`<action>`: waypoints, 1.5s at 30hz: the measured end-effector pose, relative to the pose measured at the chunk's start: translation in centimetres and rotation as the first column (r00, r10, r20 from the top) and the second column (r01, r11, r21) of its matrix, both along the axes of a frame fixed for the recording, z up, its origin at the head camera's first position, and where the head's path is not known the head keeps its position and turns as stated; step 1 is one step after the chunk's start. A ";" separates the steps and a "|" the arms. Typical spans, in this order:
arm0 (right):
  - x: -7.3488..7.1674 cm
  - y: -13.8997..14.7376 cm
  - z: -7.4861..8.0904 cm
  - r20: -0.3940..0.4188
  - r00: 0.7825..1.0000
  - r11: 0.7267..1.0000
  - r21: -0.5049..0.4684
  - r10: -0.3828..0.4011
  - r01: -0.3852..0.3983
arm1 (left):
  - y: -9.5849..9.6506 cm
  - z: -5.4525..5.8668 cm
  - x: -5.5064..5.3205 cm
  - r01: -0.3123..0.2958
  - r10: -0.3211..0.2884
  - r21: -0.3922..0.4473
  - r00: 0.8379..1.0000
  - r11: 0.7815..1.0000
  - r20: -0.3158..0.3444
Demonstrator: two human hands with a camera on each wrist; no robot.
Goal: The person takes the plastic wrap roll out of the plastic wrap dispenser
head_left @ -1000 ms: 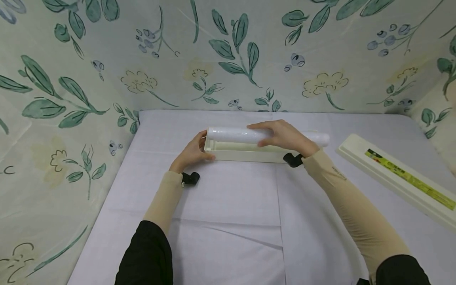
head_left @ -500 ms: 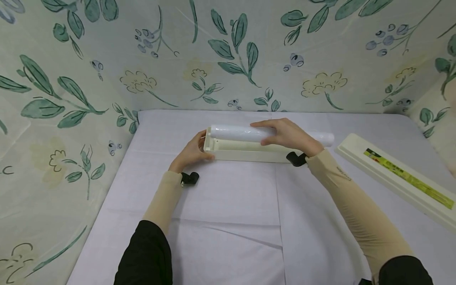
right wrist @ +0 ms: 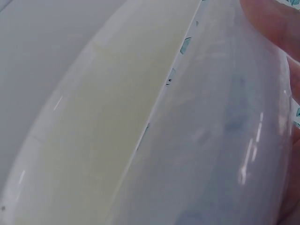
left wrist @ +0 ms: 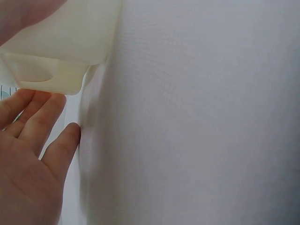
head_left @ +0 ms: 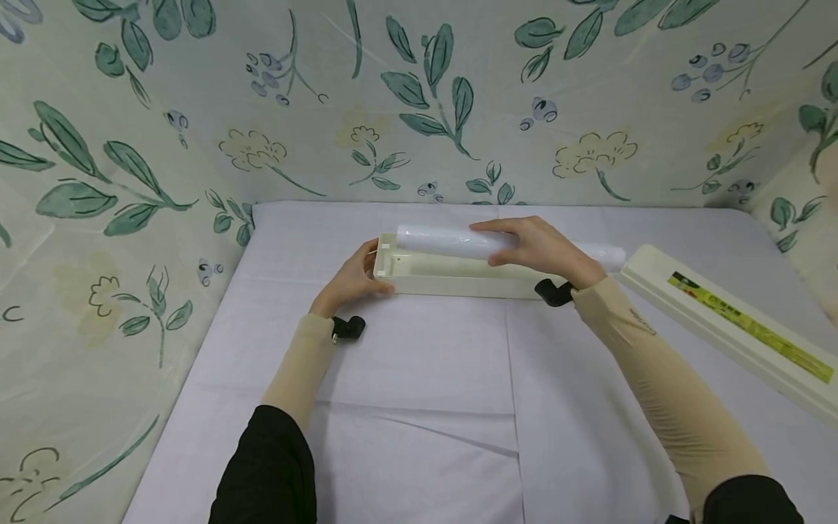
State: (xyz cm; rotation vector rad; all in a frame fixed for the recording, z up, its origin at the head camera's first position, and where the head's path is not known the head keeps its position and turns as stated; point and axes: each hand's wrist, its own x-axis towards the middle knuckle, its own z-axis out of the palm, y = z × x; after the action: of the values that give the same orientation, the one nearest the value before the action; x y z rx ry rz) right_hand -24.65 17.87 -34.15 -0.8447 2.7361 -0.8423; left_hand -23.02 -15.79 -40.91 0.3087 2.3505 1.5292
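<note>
A long cream box (head_left: 458, 286), without its lid, lies across the far part of the table. My left hand (head_left: 353, 280) grips its left end, thumb on the near side and fingers at the end wall. In the left wrist view, fingertips (left wrist: 57, 99) touch the edge of the box end (left wrist: 70, 77). My right hand (head_left: 533, 251) holds a shiny roll of plastic wrap (head_left: 435, 240) from above, thumb in front and fingers behind. The roll lies lengthwise over the box's back edge, shifted right, its right end past my wrist. In the right wrist view the roll (right wrist: 220, 131) runs beside the box (right wrist: 93, 140).
A cream lid (head_left: 707, 320) with a yellow-green label (head_left: 746, 324) lies slanted at the right, near the roll's right end. The white cloth (head_left: 419, 437) covers the table with a few creases. A leaf-patterned curtain (head_left: 419, 102) hangs behind and at the left.
My right hand has moved the roll to the right and slightly up, baring more of the box's left end inside. The left hand stays at the box end.
</note>
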 end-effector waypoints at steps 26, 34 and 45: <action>0.5 3.2 -0.3 -0.018 0.998 0.998 0.016 -0.056 0.056 | -0.6 -3.4 -1.7 -0.020 0.020 -0.011 1.000 1.000 -0.015; 0.8 4.0 -0.2 -0.020 0.997 0.997 0.031 -0.069 0.070 | -0.6 -3.5 -2.1 -0.007 0.007 -0.007 1.000 1.000 0.007; 1.3 5.3 -0.1 0.002 0.996 0.995 0.045 -0.093 0.093 | -0.5 -3.6 -1.8 -0.026 0.026 -0.005 0.999 1.000 -0.026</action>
State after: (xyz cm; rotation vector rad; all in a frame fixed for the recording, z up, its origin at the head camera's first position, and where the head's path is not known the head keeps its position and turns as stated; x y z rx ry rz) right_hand -23.39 23.14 -34.26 -0.7118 2.7982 -0.7952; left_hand -24.84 -16.31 -44.52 0.2993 2.3873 1.5388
